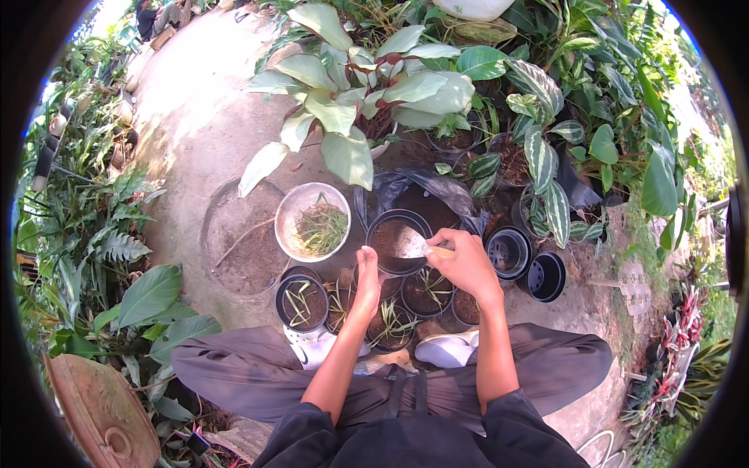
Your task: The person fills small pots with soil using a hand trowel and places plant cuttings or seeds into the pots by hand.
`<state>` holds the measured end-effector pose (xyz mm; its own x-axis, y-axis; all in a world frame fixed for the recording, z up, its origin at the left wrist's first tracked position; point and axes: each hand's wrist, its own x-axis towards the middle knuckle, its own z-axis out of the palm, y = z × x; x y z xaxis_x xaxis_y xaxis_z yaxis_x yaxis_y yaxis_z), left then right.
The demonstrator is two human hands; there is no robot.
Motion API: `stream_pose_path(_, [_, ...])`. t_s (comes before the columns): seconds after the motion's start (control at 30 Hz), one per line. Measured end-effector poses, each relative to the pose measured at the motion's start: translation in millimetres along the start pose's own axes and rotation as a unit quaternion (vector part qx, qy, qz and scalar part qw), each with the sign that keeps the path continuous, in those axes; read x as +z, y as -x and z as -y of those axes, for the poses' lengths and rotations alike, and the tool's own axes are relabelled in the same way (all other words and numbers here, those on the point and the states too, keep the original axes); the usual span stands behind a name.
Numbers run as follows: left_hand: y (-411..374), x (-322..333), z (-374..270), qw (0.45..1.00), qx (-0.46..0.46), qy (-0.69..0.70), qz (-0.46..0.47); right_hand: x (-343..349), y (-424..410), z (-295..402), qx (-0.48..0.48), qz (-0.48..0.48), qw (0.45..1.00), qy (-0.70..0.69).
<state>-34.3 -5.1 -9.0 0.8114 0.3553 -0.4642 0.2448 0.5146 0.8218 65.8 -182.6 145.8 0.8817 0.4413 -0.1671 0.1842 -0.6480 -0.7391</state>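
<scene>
My right hand (462, 260) grips the handle of a trowel (409, 243), whose pale metal blade lies inside a black plastic pot (380, 257) with brown soil in it. At the pot's left side is my left hand (367, 281), upright with its fingers together; whether it presses on the pot is hard to tell. Behind the pot, a black plastic bag (462, 196) holds dark soil. A white bowl (282, 225) of cut green plantlets stands to the left. Nearer my feet are several black pots of soil, some with small plantlets, such as the pot (302, 304) at the left.
Two empty black pots (508, 251) (545, 277) stand at the right. Large potted foliage plants (345, 99) crowd the far side. A round cover (240, 245) is set in the concrete at the left. Another person (161, 20) sits far off at the upper left.
</scene>
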Motion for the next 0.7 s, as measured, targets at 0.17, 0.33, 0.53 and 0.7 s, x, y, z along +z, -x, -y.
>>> stream_pose_path(0.17, [-1.0,-3.5,-2.5,1.0,0.018,0.012,-0.008,-3.6,1.7,-11.1,0.001,0.009,1.0,0.008])
stream_pose_path(0.33, [0.8,-7.8,-2.3,0.998,0.026,0.008,-0.064,-27.1,3.8,4.2,0.002,-0.02,0.999,-0.032])
stream_pose_path(0.53, [8.3,-11.8,-18.3,0.998,0.05,0.021,-0.016,-40.8,-6.6,-29.4,0.065,-0.051,0.996,-0.024])
stream_pose_path(0.7, [8.4,-26.6,-24.5,0.996,0.073,0.038,-0.02,18.8,-34.6,-94.6,0.116,-0.055,0.991,0.031])
